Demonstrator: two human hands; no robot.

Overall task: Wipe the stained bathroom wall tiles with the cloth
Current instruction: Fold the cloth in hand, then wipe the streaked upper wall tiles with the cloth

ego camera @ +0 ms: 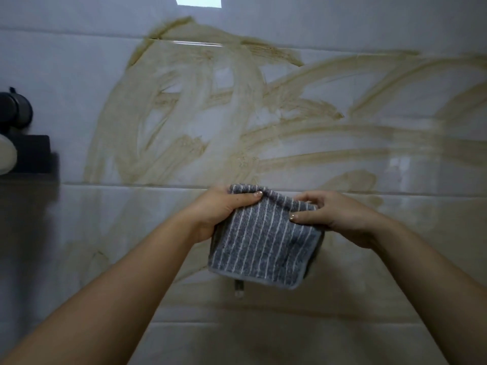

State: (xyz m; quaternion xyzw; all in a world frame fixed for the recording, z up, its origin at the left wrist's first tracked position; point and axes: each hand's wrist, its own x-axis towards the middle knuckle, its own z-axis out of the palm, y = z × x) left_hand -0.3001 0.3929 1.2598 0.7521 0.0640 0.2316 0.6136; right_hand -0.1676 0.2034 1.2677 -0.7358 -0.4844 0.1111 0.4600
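Observation:
A folded grey cloth (263, 241) with thin white stripes hangs in front of the wall, held at its top edge by both hands. My left hand (218, 209) grips its upper left corner, thumb across the front. My right hand (332, 217) pinches the upper right corner. Behind and above the cloth, the pale glossy wall tiles (79, 75) carry wide tan-brown smears (200, 106) in curved and sideways strokes, running from centre left to the right edge. Fainter smears show on the tile row below, left of the cloth.
A dark shelf (31, 156) juts from the wall at the left edge, with a black round fixture (15, 109) above it and a pale object (6, 156) resting on it. A bright rectangular reflection (197, 1) sits at the top.

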